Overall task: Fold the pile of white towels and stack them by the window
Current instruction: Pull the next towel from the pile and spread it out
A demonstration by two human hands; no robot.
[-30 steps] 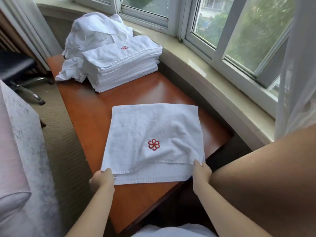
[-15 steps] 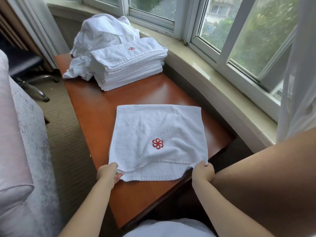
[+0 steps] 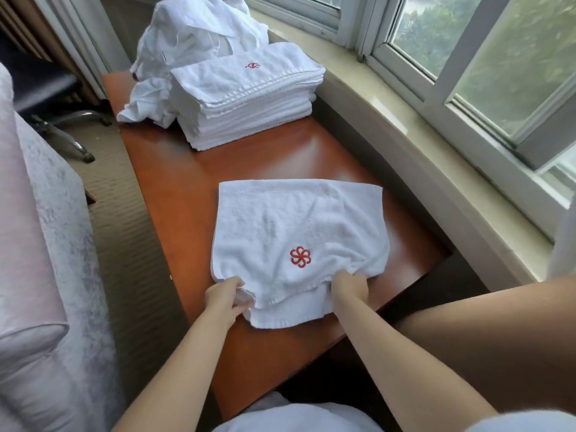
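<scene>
My left hand [image 3: 225,297] and right hand [image 3: 348,285] pinch the white terry towel [image 3: 280,226] with the red flower emblem by its six-o'clock corners, probably for folding toward twelve.

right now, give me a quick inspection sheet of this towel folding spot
surface: red-brown wooden table beside the window sill
job's things: half-folded towel with red emblem lies near the front edge; folded stack at the far end by the window; unfolded pile behind it
clutter: nothing seen
hands: left hand and right hand each grip the towel's near edge
cables: nothing seen
surroundings: chair base on carpet at far left, pale upholstered furniture at left, sheer curtain at right
</scene>
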